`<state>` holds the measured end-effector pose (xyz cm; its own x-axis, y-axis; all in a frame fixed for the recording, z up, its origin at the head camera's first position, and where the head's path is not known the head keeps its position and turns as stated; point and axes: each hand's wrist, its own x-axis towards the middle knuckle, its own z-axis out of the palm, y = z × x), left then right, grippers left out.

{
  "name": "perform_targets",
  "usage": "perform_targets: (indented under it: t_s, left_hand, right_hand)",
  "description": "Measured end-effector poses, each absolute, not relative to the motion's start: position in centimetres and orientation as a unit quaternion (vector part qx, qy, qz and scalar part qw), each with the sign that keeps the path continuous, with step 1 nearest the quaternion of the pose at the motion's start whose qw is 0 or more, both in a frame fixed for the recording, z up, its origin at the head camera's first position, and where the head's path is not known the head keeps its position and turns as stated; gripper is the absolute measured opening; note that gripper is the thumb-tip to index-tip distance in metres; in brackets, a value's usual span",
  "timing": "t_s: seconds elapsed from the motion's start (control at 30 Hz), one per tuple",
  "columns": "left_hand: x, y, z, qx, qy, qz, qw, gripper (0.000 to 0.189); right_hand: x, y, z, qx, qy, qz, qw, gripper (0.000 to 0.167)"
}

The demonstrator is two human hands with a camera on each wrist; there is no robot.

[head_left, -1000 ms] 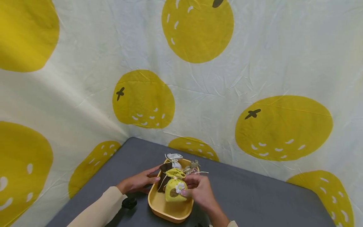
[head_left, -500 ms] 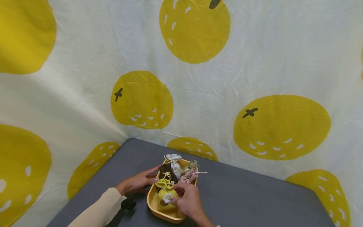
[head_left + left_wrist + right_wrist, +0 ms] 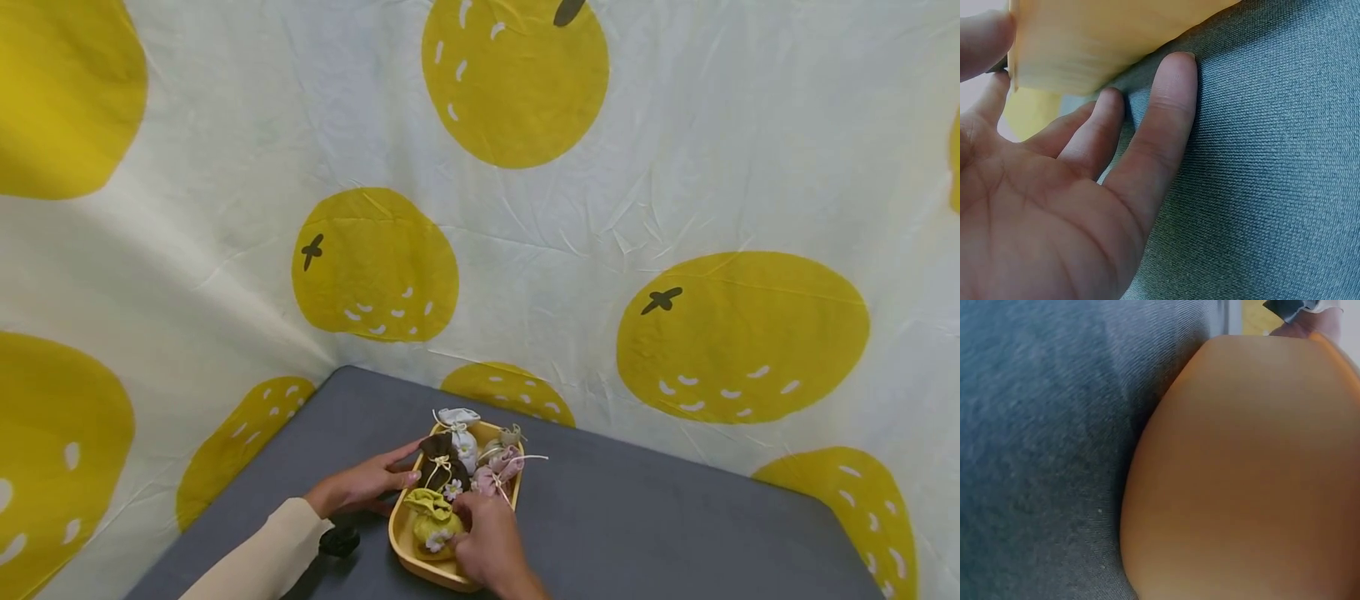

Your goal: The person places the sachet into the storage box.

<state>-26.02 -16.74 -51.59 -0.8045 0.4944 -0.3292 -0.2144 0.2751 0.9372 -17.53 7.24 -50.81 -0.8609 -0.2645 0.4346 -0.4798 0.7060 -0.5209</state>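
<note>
Toward the near end of a yellow-orange tray (image 3: 423,573), my right hand (image 3: 491,537) pinches a small yellow drawstring pouch (image 3: 429,527) with a white flower. The pouch leans back inside the tray, and my fingertips are partly hidden. My left hand (image 3: 367,482) touches the tray's left side. In the left wrist view, its thumb reaches the rim and the other fingers stretch along the outer wall (image 3: 1104,37). A dark brown pouch (image 3: 441,462) with a cream cord lies just beyond the yellow one. The right wrist view is mostly filled by the tray's outer wall (image 3: 1241,475).
At the tray's far end sit a white pouch (image 3: 463,442), a pink pouch (image 3: 498,471) and a beige pouch (image 3: 510,435). The tray stands on a grey cloth-covered table (image 3: 660,517). Behind it hangs a white curtain (image 3: 540,292) printed with yellow fruit.
My right hand has moved left and down with the yellow pouch, lowering it into the near part of the tray. The brown and pink pouches show more now. The left hand has stayed put.
</note>
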Motion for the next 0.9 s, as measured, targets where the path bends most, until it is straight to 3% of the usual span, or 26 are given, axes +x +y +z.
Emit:
perform_targets:
  t_s: [0.13,0.33,0.5,0.67,0.8,0.9]
  left_hand:
    - [-26.0,-16.7,-51.7,0.098,0.739,0.594,0.302,0.078]
    - [-25.9,-17.1,-52.0,0.100,0.736,0.594,0.308,0.078]
    - [-25.8,-17.3,-52.1,0.116,0.734,0.591,0.314,0.078]
    - [-25.4,-17.3,-51.9,0.133,0.737,0.585,0.313,0.078]
    - [-25.1,-17.8,-50.9,0.163,0.776,0.542,0.278,0.077]
    - [-24.8,-17.8,-48.9,0.169,0.851,0.455,0.200,0.073]
  right_hand:
    - [-16.8,7.2,-50.4,0.182,-0.935,0.248,0.176,0.029]
    - [-15.8,6.9,-49.4,0.152,-0.965,0.170,0.128,0.018]
    - [-15.0,7.8,-48.2,0.159,-0.954,0.194,0.167,0.024]
    - [-14.8,10.7,-45.7,0.140,-0.954,0.194,0.183,0.006]
    - [-14.9,13.1,-43.4,0.096,-0.967,0.177,0.156,0.027]
    - [-15.1,14.7,-41.8,0.050,-0.976,0.166,0.130,0.050]
